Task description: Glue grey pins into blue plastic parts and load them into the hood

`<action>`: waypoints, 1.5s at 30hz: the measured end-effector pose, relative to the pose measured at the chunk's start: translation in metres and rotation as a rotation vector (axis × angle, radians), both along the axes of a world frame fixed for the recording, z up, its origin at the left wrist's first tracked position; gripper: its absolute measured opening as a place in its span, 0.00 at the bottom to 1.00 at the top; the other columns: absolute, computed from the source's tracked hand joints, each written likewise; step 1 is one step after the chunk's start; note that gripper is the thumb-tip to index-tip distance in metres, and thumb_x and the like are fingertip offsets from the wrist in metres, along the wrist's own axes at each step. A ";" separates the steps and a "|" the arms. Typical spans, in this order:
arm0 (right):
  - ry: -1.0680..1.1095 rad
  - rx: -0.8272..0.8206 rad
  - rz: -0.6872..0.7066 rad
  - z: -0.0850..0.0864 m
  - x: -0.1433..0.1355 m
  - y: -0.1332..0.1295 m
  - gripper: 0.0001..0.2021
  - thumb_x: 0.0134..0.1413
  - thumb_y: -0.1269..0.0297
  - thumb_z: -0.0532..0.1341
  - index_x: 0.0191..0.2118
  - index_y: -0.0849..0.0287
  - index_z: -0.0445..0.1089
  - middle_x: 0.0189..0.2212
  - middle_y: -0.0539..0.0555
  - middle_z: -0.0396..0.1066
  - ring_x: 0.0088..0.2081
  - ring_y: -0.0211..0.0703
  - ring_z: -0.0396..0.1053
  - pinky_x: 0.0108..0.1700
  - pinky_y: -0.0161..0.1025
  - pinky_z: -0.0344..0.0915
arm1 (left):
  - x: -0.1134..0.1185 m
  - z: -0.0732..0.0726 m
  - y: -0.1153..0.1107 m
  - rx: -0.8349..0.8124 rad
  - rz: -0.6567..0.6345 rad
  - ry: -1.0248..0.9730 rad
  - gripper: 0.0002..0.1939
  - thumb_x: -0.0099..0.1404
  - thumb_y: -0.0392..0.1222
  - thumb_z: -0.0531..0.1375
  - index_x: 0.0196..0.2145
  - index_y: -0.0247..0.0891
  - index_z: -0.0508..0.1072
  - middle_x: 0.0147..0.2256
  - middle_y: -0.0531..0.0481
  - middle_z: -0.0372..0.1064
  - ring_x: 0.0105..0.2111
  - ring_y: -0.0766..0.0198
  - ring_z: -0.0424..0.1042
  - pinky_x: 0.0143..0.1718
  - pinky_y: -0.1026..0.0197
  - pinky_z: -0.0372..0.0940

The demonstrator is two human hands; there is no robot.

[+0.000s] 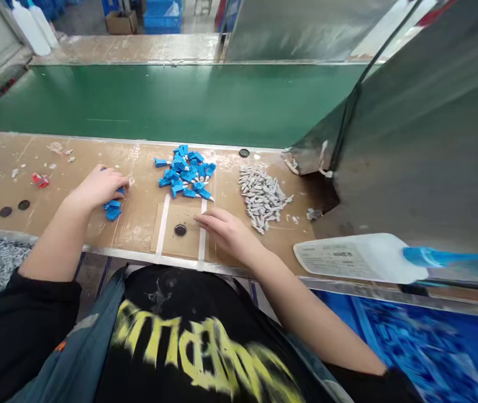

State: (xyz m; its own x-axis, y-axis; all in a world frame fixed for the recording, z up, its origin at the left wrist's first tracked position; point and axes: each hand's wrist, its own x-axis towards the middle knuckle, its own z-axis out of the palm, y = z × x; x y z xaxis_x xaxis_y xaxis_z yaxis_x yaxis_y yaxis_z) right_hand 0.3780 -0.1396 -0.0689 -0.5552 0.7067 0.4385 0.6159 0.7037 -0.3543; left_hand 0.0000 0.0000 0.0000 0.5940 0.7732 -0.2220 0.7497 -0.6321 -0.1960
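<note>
My left hand (101,187) is on the table at the left, its fingers curled over small blue plastic parts (113,211), some of them showing under and beside the fingers. How many it grips is hidden. My right hand (229,230) is closed, thumb and fingertips together, just right of a small round black dish (180,230). Anything between those fingertips is too small to name. The dish sits on a cardboard square (176,246) held by two white tape strips. Beyond it lies a pile of blue parts with pale tips (186,172); to the right, a heap of small grey pieces (261,196).
A green conveyor belt (172,103) runs behind the table. A white bottle with a blue top (356,258) lies at the right, beside a grey metal panel (423,140). Black discs (23,205) and a red piece (40,179) lie at the left. Blue bins stand below the edge.
</note>
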 end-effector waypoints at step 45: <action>0.179 0.004 -0.118 -0.034 -0.022 0.042 0.16 0.75 0.65 0.55 0.57 0.64 0.77 0.48 0.64 0.81 0.48 0.49 0.79 0.50 0.45 0.75 | 0.158 -0.058 -0.060 -1.042 0.700 -1.385 0.13 0.70 0.53 0.56 0.49 0.48 0.62 0.23 0.61 0.50 0.16 0.71 0.45 0.18 0.71 0.40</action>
State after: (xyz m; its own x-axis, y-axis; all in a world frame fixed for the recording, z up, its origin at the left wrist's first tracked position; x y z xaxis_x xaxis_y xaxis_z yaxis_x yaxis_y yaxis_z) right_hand 0.3556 -0.0974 -0.1024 -0.3818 0.7605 0.5252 0.6216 0.6318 -0.4631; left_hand 0.1583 -0.0598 -0.0577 0.4176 0.8137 -0.4043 0.1609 0.3717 0.9143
